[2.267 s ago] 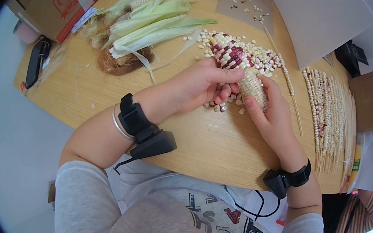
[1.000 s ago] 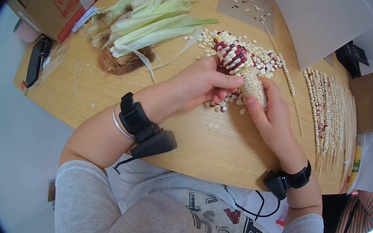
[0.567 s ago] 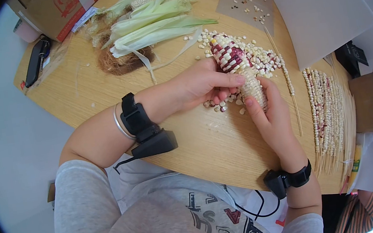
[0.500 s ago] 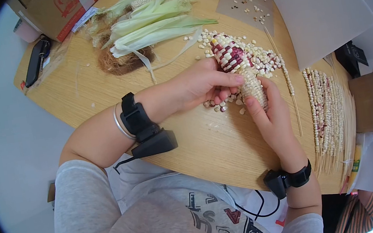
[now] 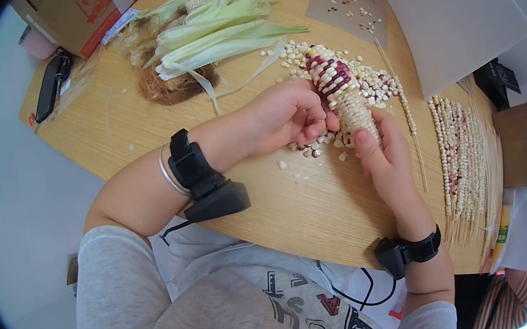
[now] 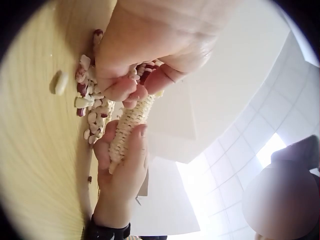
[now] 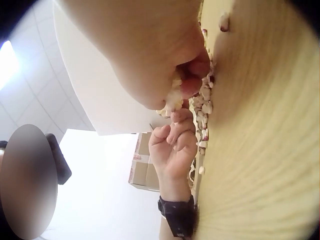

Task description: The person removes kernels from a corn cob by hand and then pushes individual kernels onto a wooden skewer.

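Note:
A corn cob (image 5: 334, 77) with white and dark red kernels lies tilted over the wooden table (image 5: 137, 128); its lower half is stripped bare. My right hand (image 5: 384, 161) grips that bare end from below, thumb along the cob. My left hand (image 5: 287, 117) has its fingers curled against the cob's left side, where the kernels begin. In the left wrist view the fingertips (image 6: 125, 90) press on the cob (image 6: 127, 125) above the right hand (image 6: 120, 170). The right wrist view shows the right hand (image 7: 135, 55) close up, the cob (image 7: 172, 102) and the left hand (image 7: 175, 142) behind it.
Loose kernels (image 5: 373, 85) lie piled under and around the cob. Green husks (image 5: 217, 29) and brown corn silk (image 5: 175, 86) lie farther back by a cardboard box (image 5: 86, 7). Skewers strung with kernels (image 5: 461, 157) line the right edge. A black fob (image 5: 50, 86) lies far left.
My left thumb has come off the top of the cob and the fingers have curled in beside it. The cob has turned a little. A loose kernel now lies on the table below my left hand.

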`<state>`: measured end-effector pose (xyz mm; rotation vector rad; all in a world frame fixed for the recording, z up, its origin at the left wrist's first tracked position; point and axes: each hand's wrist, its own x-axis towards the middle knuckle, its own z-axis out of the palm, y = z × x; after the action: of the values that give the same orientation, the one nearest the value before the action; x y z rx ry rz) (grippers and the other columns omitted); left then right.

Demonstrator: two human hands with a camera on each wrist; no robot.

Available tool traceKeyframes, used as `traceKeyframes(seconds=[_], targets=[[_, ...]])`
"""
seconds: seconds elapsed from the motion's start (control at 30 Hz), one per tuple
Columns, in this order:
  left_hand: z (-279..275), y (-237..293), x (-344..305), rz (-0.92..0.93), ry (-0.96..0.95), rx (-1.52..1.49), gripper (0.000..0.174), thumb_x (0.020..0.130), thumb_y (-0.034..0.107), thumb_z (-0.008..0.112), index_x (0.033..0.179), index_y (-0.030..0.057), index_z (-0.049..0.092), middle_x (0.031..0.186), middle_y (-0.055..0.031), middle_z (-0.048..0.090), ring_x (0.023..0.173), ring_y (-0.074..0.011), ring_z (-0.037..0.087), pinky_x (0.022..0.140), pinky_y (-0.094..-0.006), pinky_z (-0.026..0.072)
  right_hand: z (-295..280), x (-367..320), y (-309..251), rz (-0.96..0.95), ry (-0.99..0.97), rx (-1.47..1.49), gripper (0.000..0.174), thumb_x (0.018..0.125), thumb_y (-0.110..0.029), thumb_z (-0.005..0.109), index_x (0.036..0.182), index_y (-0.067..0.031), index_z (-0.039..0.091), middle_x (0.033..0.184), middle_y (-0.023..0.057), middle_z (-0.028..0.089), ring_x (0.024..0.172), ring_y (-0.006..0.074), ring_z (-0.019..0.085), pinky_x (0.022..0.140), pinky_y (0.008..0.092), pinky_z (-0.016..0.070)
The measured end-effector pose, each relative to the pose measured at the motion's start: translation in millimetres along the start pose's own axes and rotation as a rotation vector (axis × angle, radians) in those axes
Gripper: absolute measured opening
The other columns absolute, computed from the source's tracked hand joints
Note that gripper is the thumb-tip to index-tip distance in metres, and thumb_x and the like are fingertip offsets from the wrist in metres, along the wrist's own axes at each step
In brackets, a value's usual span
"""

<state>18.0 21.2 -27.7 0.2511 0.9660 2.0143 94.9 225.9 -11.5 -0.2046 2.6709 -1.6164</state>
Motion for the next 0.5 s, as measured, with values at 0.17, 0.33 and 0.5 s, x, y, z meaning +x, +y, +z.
traceKeyframes(seconds=[0.17, 0.33, 0.5], targets=[[7.5, 5.2, -3.6, 0.062, 0.078, 0.076, 0.026, 0.081, 0.001, 0.048, 0.107, -0.0026, 0.048, 0.087, -0.0145, 0.061, 0.061, -0.0152, 0.058, 0.051, -0.0244, 0.0476, 1.3, 0.8, -4.3, 0.089, 0.059, 0.276, 0.04, 0.093, -0.028, 0.054, 0.121, 0.0004, 0.045, 0.081, 0.0054, 0.058, 0.056, 0.0064, 0.049, 0.044, 0.0192, 0.0371], [11.6, 7.7, -3.0, 0.101, 0.11, 0.178, 0.022, 0.088, 0.006, 0.049, 0.109, -0.0015, 0.049, 0.09, -0.015, 0.062, 0.06, -0.0126, 0.059, 0.049, -0.023, 0.0481, -5.0, 4.2, -6.4, 0.14, 0.067, 0.463, 0.039, 0.094, -0.03, 0.051, 0.119, -0.001, 0.047, 0.074, 0.0039, 0.054, 0.051, 0.0059, 0.045, 0.04, 0.0186, 0.0332], [11.3, 6.5, -2.5, 0.094, 0.134, 0.274, 0.022, 0.093, 0.016, 0.051, 0.108, -0.0003, 0.052, 0.086, -0.0127, 0.063, 0.059, -0.011, 0.059, 0.049, -0.0219, 0.049, -6.3, 4.7, -9.2, 0.149, 0.045, 0.553, 0.036, 0.095, -0.03, 0.049, 0.116, -0.0007, 0.049, 0.076, 0.0047, 0.055, 0.053, 0.0071, 0.047, 0.039, 0.019, 0.0329]])
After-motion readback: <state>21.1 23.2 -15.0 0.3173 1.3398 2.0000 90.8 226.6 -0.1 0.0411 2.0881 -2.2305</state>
